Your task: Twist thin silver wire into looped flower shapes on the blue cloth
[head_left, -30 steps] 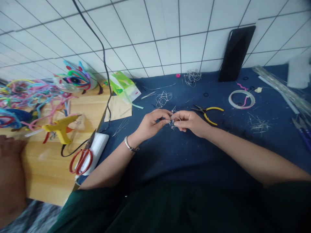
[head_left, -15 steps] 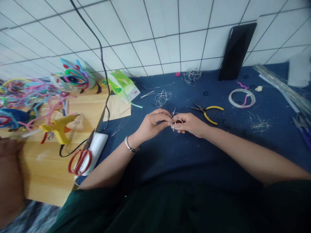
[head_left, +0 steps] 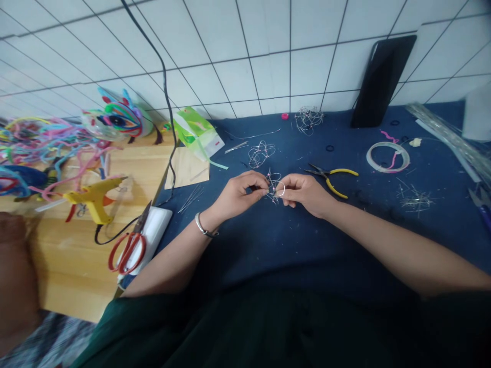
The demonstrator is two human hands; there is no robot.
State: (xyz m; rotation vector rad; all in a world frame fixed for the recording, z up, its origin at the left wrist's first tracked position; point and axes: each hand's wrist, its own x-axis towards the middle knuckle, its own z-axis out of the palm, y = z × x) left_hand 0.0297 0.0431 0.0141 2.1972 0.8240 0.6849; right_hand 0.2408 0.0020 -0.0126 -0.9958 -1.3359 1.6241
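Between my two hands, over the dark blue cloth (head_left: 264, 240), is a small bent-wire piece (head_left: 273, 185) with loops and a few pinkish spots. My left hand (head_left: 242, 194) pinches its left side between thumb and fingertips. From the other side my right hand (head_left: 307, 194) grips it, a white loop showing by the fingertips. Just beyond my hands lies a similar tangle of wire loops (head_left: 261, 153). Pliers with yellow handles (head_left: 333, 179) rest beside my right hand, jaws pointing left.
Another wire tangle (head_left: 309, 119) sits near the tiled wall, where a black phone (head_left: 383, 82) leans. A coil (head_left: 388, 157) and cut wire bits (head_left: 416, 200) lie right. Red-handled scissors (head_left: 128, 253), a yellow glue gun (head_left: 94, 198) and another person's arm (head_left: 15, 286) are left.
My hands have drawn slightly apart, so more of the wire piece shows between them. The whole view has shifted slightly, with table things appearing further right.
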